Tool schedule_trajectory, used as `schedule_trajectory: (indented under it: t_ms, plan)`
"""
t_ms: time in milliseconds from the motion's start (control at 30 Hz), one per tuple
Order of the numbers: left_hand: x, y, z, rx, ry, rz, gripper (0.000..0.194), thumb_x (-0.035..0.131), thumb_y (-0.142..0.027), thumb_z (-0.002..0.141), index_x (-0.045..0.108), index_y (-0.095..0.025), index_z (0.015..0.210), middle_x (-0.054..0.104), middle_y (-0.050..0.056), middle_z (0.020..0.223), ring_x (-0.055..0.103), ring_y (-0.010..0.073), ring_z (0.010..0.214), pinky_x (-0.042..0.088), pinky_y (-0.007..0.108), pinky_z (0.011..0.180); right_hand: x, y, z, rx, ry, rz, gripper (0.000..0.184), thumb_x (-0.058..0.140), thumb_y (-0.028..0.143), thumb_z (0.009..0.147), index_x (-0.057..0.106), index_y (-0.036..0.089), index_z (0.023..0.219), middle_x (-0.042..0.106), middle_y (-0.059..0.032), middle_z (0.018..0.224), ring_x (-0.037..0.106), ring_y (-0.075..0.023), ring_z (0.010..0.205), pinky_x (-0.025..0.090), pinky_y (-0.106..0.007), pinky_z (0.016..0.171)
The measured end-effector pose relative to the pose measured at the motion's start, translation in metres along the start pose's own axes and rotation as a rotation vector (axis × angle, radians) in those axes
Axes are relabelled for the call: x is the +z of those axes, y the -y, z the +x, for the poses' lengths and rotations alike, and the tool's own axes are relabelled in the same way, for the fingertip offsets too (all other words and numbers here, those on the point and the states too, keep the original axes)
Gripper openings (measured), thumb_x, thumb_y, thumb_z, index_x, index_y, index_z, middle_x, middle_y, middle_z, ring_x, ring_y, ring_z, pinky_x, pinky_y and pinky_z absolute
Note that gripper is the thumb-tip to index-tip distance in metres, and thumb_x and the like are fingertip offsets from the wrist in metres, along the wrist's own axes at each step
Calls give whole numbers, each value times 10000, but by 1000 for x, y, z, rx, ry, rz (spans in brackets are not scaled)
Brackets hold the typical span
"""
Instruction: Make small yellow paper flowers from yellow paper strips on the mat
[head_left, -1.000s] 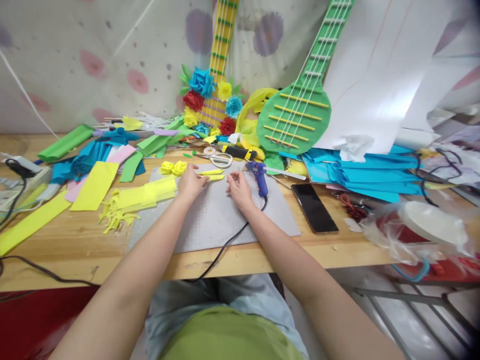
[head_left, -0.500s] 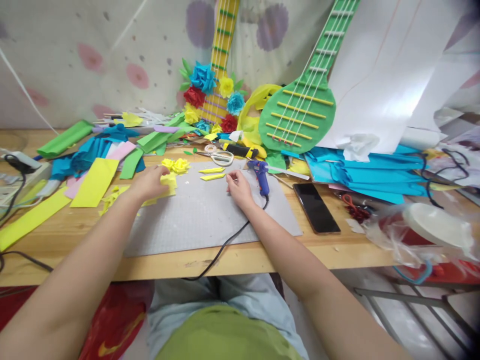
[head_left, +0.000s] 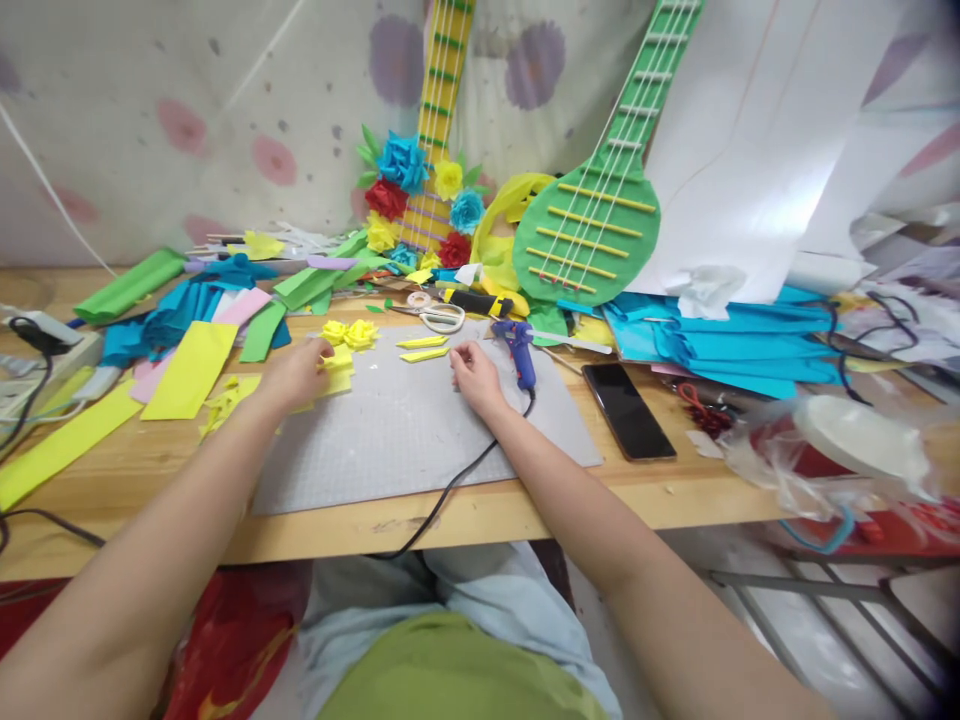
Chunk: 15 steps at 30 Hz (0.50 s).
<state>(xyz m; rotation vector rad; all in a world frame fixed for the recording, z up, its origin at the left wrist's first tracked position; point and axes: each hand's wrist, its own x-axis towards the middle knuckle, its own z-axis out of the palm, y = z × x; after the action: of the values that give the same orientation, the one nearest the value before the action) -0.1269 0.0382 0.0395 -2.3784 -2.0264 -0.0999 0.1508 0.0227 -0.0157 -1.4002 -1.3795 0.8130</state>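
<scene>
My left hand (head_left: 298, 377) is over the left part of the grey cutting mat (head_left: 390, 440), its fingers bent together at the edge of some yellow crepe paper pieces (head_left: 341, 370). Just beyond it sit yellow paper flowers (head_left: 350, 334). My right hand (head_left: 476, 377) rests on the mat with fingers curled in; whatever they may hold is hidden. Left of its fingertips lie two narrow folded yellow paper strips (head_left: 424, 354). A blue hot glue gun (head_left: 519, 358) lies right of my right hand, its black cord running under my forearm.
Scissors (head_left: 442, 318) and a black-and-yellow tool (head_left: 480, 301) lie behind the mat. A phone (head_left: 628, 412) is at the right. Behind stand a green paper-covered instrument (head_left: 592, 235) and a yellow one (head_left: 439, 120) with paper flowers. Crepe paper (head_left: 187, 370) covers the left side.
My left hand has shifted slightly, its fingers drawn closer together at the yellow paper. My right hand stays almost still. The view has turned a little to the right.
</scene>
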Motion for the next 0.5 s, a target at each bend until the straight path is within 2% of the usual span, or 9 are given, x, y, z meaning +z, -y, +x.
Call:
schedule_trajectory:
  t_ms: [100, 200, 300, 433, 500]
  plan:
    - [6, 6, 2, 112, -70, -26, 205, 419, -156, 683, 581, -202, 801, 586, 66, 1013, 564, 211, 923, 434, 306, 739, 0, 1, -1, 1, 18, -7, 158, 436, 365, 787, 479, 213, 785, 543, 42, 675, 509, -81, 474, 430, -223, 497]
    - [12, 11, 4, 215, -58, -80, 224, 376, -167, 706, 596, -195, 680, 585, 61, 931, 560, 188, 886, 432, 310, 795, 0, 0, -1, 5, 26, -14, 169, 434, 374, 789, 482, 213, 786, 550, 41, 678, 508, -80, 483, 430, -220, 505]
    - [15, 13, 4, 228, -70, -126, 262, 383, -237, 723, 636, -184, 767, 587, 72, 927, 561, 187, 885, 428, 311, 837, 0, -1, -1, -8, 37, -23, 185, 426, 385, 794, 487, 211, 773, 541, 46, 651, 504, -81, 488, 422, -215, 509]
    - [13, 14, 0, 218, -42, -116, 361, 485, -406, 682, 635, -180, 919, 576, 78, 995, 554, 213, 939, 413, 321, 887, 0, -4, -1, -27, 40, -40, 195, 427, 389, 796, 489, 210, 753, 529, 49, 626, 498, -83, 488, 407, -216, 518]
    - [12, 14, -1, 196, -37, -94, 395, 501, -413, 665, 618, -188, 968, 568, 75, 1024, 552, 214, 952, 410, 319, 892, 0, -4, -1, -32, 38, -51, 194, 427, 387, 797, 487, 210, 746, 528, 49, 622, 492, -83, 492, 401, -216, 525]
